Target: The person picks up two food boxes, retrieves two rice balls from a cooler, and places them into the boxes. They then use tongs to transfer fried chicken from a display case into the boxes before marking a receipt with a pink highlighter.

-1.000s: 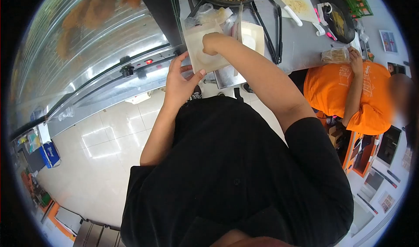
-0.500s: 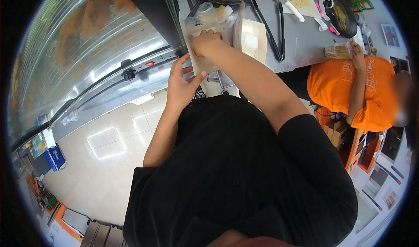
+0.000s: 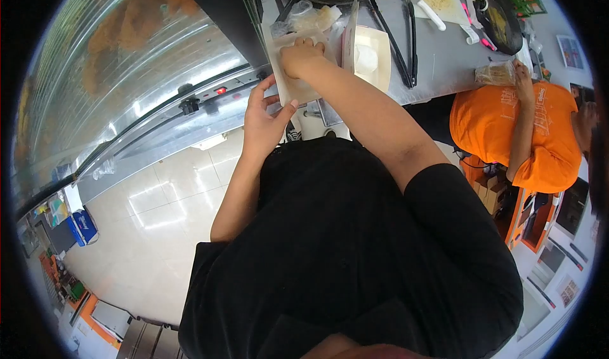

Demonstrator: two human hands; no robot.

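The left hand [image 3: 263, 121] gripped the near edge of a pale paper bag [image 3: 293, 86] at the bench [image 3: 438, 54] edge, thumb and fingers pinching it. The right hand [image 3: 299, 57] pressed curled fingers inside its mouth. Filling looked underway; an open white box [image 3: 371, 57] waited beside.

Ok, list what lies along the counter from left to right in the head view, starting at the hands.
Left hand → white sheet under the right hand → white paper tray → black tongs → black dish → co-worker's hand on a clear bag.
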